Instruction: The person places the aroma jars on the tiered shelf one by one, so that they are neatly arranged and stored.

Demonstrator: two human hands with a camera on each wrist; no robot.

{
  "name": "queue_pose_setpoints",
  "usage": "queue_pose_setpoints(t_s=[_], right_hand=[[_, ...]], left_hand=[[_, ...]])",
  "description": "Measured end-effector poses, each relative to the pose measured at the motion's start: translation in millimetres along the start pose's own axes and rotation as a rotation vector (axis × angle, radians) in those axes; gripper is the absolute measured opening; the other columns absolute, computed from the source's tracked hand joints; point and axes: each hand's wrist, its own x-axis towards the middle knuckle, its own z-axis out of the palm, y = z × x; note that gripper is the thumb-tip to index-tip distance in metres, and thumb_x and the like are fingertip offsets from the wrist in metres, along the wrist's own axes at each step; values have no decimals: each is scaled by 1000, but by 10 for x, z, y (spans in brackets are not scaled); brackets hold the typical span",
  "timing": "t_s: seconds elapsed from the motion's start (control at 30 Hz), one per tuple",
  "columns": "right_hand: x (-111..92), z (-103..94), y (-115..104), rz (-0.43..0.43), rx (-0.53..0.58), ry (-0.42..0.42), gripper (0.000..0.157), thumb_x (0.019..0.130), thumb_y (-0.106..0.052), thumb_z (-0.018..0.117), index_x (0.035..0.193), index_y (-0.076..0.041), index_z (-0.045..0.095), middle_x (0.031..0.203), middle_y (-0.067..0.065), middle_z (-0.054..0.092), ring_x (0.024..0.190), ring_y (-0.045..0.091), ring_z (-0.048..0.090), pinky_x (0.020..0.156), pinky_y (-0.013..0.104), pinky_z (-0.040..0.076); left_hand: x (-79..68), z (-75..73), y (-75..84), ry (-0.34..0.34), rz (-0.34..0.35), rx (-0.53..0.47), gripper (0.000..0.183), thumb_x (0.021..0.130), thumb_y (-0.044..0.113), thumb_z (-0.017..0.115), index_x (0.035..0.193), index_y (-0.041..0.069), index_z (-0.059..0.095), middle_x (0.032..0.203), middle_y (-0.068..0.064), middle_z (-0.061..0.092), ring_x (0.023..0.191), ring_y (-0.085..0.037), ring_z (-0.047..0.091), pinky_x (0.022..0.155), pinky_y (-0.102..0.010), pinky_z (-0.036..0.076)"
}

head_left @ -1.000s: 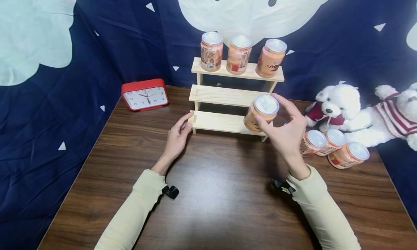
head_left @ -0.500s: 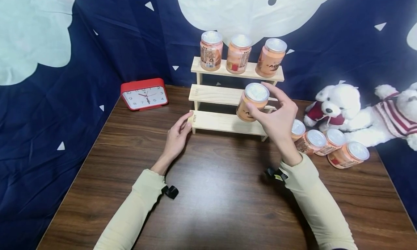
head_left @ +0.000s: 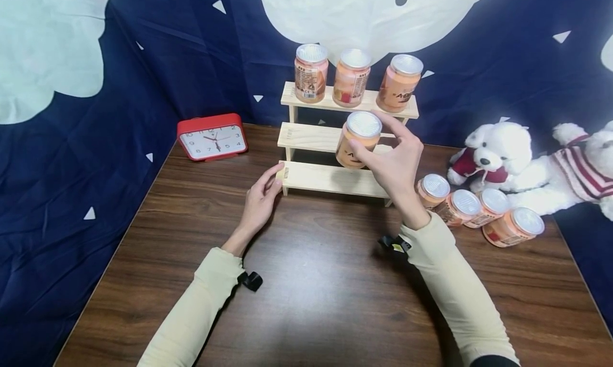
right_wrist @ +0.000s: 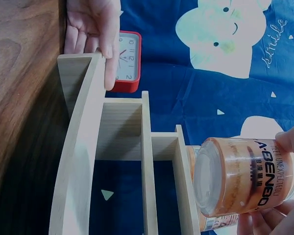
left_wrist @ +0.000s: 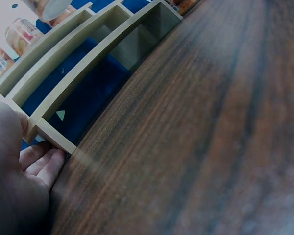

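Shifting left, the right hand (head_left: 396, 162) pinches a jar (head_left: 360, 126), now before the middle shelf (head_left: 308, 136), seemingly closer to being shelved but not set down; the left hand (head_left: 260, 201), fingers relaxed, touches the rack (head_left: 316, 178) at its left end.

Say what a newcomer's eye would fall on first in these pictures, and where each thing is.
Probably the orange A-BENBO jar, held aloft by the right hand at the three-tier wooden stand, whose top shelf bears three similar jars. Next might come the red clock, at the back left of the table, and the white plush dog in a dark red top, at the right behind four more jars.
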Motion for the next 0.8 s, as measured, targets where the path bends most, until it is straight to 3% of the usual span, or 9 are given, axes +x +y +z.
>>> queue_pose_setpoints(t_s=[0.4, 0.8], right_hand=[[80, 214, -9, -13, 23, -41, 57, 80, -12, 100, 132, -1, 80, 119, 11, 83, 103, 10, 75, 82, 24, 63], [126, 405, 17, 80, 19, -50, 61, 80, -15, 100, 135, 1, 78, 124, 13, 82, 108, 18, 77, 86, 24, 62]], left_hand=[[-3, 8, 14, 1, -1, -2, 41, 115, 33, 64, 155, 44, 64, 146, 7, 73, 136, -11, 68, 114, -28, 53], [-2, 4, 10, 3, -13, -8, 41, 115, 33, 64, 154, 45, 64, 147, 8, 72, 136, -10, 67, 116, -29, 52]])
